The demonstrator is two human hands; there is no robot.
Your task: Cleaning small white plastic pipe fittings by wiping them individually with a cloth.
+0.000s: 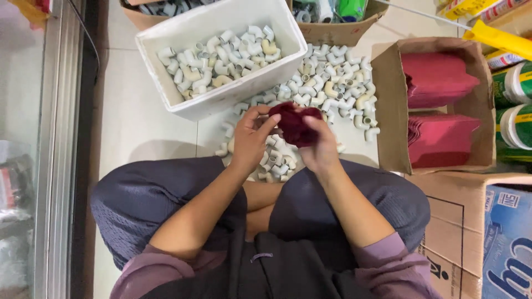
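Note:
I sit cross-legged on the floor. A dark red mesh bag [293, 124] is held between both hands. My left hand [250, 138] pinches its left edge with fingers at the bag's opening, and my right hand [320, 145] grips it from the right. Beneath my hands lies a small heap of white pipe elbow fittings [274, 160]. A larger pile of the same fittings [332, 83] spreads on the floor beyond. A white foam box [183, 105] tilted toward me holds several more fittings [221, 61].
An open cardboard box [390, 111] on the right holds stacks of red mesh bags [438, 138]. More cardboard boxes [460, 232] and green-labelled rolls [512, 105] stand at far right. A glass door with a metal frame [55, 149] runs along the left.

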